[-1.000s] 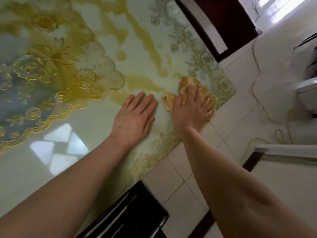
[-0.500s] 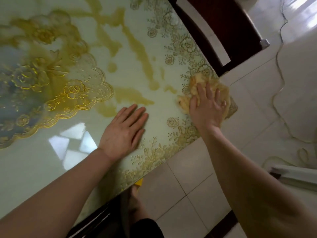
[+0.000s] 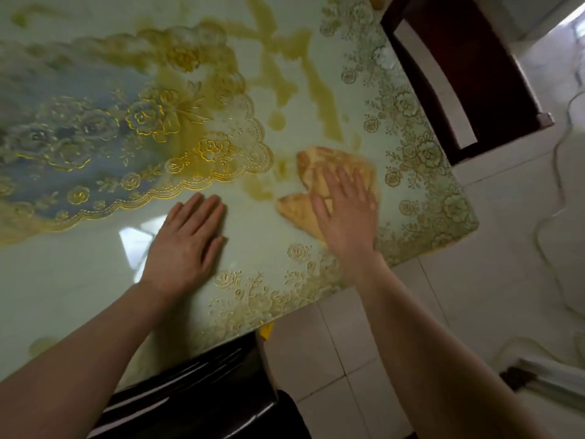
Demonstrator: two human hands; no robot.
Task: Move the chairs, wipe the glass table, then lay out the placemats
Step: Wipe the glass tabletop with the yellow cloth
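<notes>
Wipe w/ right hand (image 3: 345,217) flat, fingers straight, pressing crumpled orange-yellow cloth (image 3: 329,160) near right corner of pale glass table (image 3: 79,280), overlapping passes thru yellowish streaks (image 3: 323,93), left hand (image 3: 183,245) spread flat on glass as brace, clear of gold lace placemat (image 3: 126,147).

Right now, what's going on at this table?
A person is wiping the glass table. The right hand presses flat on a yellow cloth near the table's corner, while the left hand rests flat on the bare glass beside it. Yellowish smears streak the glass beyond the cloth. A gold-edged lace mat shows toward the middle, and a dark chair stands off the far edge.
</notes>
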